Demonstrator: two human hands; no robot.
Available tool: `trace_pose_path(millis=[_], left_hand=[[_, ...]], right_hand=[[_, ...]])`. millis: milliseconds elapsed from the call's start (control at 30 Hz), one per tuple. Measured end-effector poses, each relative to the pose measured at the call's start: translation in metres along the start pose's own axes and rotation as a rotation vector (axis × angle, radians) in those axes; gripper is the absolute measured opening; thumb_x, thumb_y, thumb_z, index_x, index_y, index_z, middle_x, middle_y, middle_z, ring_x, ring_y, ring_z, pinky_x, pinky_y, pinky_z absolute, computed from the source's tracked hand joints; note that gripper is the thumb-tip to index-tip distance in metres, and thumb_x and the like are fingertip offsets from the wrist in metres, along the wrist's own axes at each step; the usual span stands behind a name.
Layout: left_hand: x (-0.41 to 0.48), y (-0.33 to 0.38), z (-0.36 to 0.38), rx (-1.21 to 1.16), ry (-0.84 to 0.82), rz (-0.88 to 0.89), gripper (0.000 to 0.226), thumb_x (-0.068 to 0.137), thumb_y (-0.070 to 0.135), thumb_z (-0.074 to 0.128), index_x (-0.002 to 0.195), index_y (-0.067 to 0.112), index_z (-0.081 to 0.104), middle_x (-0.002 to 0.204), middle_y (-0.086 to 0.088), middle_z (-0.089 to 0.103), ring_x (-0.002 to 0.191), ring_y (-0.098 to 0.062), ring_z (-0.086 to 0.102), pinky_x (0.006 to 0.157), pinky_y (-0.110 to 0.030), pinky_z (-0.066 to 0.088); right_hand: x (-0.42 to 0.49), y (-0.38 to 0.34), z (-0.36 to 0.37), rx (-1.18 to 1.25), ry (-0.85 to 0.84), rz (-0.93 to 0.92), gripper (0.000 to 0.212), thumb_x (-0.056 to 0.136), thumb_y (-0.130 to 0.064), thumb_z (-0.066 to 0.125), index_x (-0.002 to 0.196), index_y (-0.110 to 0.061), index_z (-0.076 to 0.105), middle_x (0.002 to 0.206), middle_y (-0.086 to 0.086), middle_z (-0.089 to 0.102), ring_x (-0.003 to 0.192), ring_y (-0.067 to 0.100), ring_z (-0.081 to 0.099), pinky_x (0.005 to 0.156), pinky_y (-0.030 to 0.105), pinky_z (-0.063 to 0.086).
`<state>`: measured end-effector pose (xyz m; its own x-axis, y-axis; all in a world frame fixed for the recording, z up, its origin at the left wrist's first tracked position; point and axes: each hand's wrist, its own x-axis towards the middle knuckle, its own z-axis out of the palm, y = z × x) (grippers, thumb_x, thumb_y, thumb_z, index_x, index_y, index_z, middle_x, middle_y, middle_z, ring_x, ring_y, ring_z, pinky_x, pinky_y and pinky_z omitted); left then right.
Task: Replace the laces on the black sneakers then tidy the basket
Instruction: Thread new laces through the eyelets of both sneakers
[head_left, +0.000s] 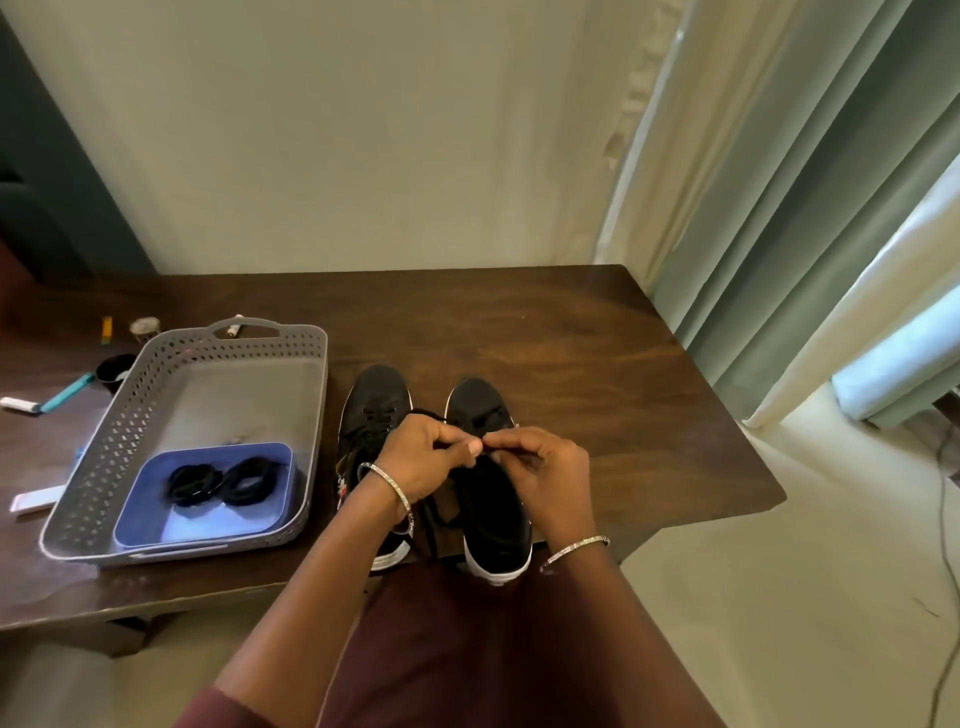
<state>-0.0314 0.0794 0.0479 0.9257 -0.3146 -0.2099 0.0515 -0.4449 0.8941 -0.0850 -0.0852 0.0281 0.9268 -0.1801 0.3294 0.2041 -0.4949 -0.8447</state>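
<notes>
At the near edge of the dark wooden table (571, 353), at about 6 o'clock from its middle, two black sneakers with white soles stand side by side, toes pointing to 12 o'clock. The left hand (423, 457) and the right hand (540, 467) meet fingertip to fingertip above the throat of the right sneaker (493, 514). Each hand has its thumb and forefinger closed narrowly in a pinch on a thin black lace (430, 414). The stretch of lace inside the pinch is mostly hidden by the fingers. From the pinch, the lace runs off toward 10 o'clock in a shallow arc to the left sneaker (376, 400). More dark strands hang loose at 7 o'clock in the gap between the two shoes. The toe of the right sneaker shows at 12 o'clock from the grip, and its heel lies at 6 o'clock, under the right wrist. A thin bangle (389, 483) circles the left wrist, and a second bangle (574, 550) circles the right. At 9 o'clock from the hands, just beside the left sneaker, sits a grey perforated basket (311, 395). A blue tray (156, 488) fills the basket's near end. Inside the tray lie two coiled black laces (228, 480), touching each other. Pale curtains (779, 208) hang at 2 o'clock, beyond the table's corner.
</notes>
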Motion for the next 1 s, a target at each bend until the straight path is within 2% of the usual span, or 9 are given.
trace_pose_path(millis=[133,233,400,533,600,700,767,867,1000], left_hand=[[0.007,-0.004,0.004,0.036,0.122,-0.044,0.004,0.085,0.025,0.077,0.086,0.022,0.08,0.076,0.009,0.074,0.077,0.0,0.068,0.074,-0.015,0.051],[0.016,-0.005,0.009,0.036,0.196,-0.08,0.004,0.085,0.025,0.076,0.082,0.023,0.078,0.071,0.009,0.073,0.074,-0.001,0.067,0.071,-0.016,0.05],[0.029,-0.001,0.018,-0.216,0.023,-0.188,0.005,0.093,0.011,0.067,0.09,0.009,0.07,0.08,-0.008,0.072,0.063,-0.009,0.063,0.061,-0.02,0.053],[0.031,0.004,0.02,-0.373,-0.087,-0.268,0.013,0.097,0.009,0.061,0.103,0.001,0.068,0.075,-0.006,0.066,0.047,-0.002,0.049,0.042,-0.012,0.036],[0.033,0.001,0.021,-0.292,-0.04,-0.237,0.012,0.094,0.012,0.066,0.1,0.005,0.073,0.076,-0.003,0.069,0.057,-0.001,0.059,0.051,-0.01,0.042],[0.042,-0.006,0.02,-0.109,0.217,-0.17,0.004,0.085,0.021,0.076,0.085,0.021,0.08,0.078,0.004,0.075,0.085,-0.011,0.069,0.079,-0.022,0.052],[0.045,-0.007,0.021,-0.05,0.321,-0.163,0.008,0.082,0.026,0.079,0.074,0.028,0.079,0.069,0.011,0.073,0.08,-0.008,0.069,0.08,-0.024,0.052],[0.048,-0.004,0.029,-0.067,0.346,-0.136,0.012,0.081,0.029,0.079,0.069,0.029,0.077,0.062,0.012,0.071,0.07,-0.001,0.068,0.072,-0.022,0.051],[0.055,-0.002,0.045,0.001,0.295,-0.121,0.008,0.082,0.028,0.078,0.074,0.027,0.078,0.066,0.01,0.073,0.072,0.0,0.069,0.077,-0.026,0.056]], right_hand=[[0.011,0.012,0.013,-0.013,0.009,0.006,0.026,0.079,0.006,0.075,0.095,-0.015,0.079,0.093,-0.01,0.074,0.09,0.001,0.07,0.084,0.02,0.056],[0.017,0.019,0.02,-0.046,0.063,-0.026,0.025,0.078,0.007,0.075,0.095,-0.012,0.078,0.093,-0.008,0.072,0.09,0.0,0.069,0.082,0.017,0.055],[0.016,0.027,0.022,-0.036,0.099,-0.053,0.025,0.079,0.007,0.074,0.094,-0.012,0.079,0.095,-0.01,0.072,0.09,0.001,0.069,0.081,0.019,0.056],[0.018,0.03,0.013,0.038,0.043,-0.027,0.031,0.085,0.008,0.068,0.105,-0.015,0.077,0.105,-0.014,0.072,0.1,0.0,0.069,0.088,0.023,0.056],[0.018,0.028,0.011,0.109,0.041,0.055,0.037,0.088,0.009,0.062,0.112,-0.015,0.075,0.11,-0.009,0.074,0.101,0.003,0.07,0.087,0.022,0.056],[0.021,0.03,0.008,0.101,0.138,0.292,0.036,0.086,0.002,0.063,0.109,-0.024,0.073,0.097,-0.014,0.075,0.084,0.008,0.072,0.073,0.023,0.058],[0.025,0.032,0.008,-0.046,-0.009,0.409,0.031,0.081,-0.011,0.071,0.108,-0.027,0.071,0.095,-0.016,0.071,0.086,0.005,0.067,0.078,0.023,0.056],[0.029,0.037,0.021,-0.386,-0.343,0.326,0.034,0.076,-0.027,0.075,0.108,-0.019,0.069,0.098,-0.004,0.061,0.097,0.016,0.059,0.079,0.024,0.047],[0.041,0.042,0.037,-0.534,-0.293,0.279,0.016,0.088,-0.022,0.062,0.099,-0.01,0.062,0.104,0.011,0.059,0.097,0.031,0.057,0.072,0.031,0.04]])
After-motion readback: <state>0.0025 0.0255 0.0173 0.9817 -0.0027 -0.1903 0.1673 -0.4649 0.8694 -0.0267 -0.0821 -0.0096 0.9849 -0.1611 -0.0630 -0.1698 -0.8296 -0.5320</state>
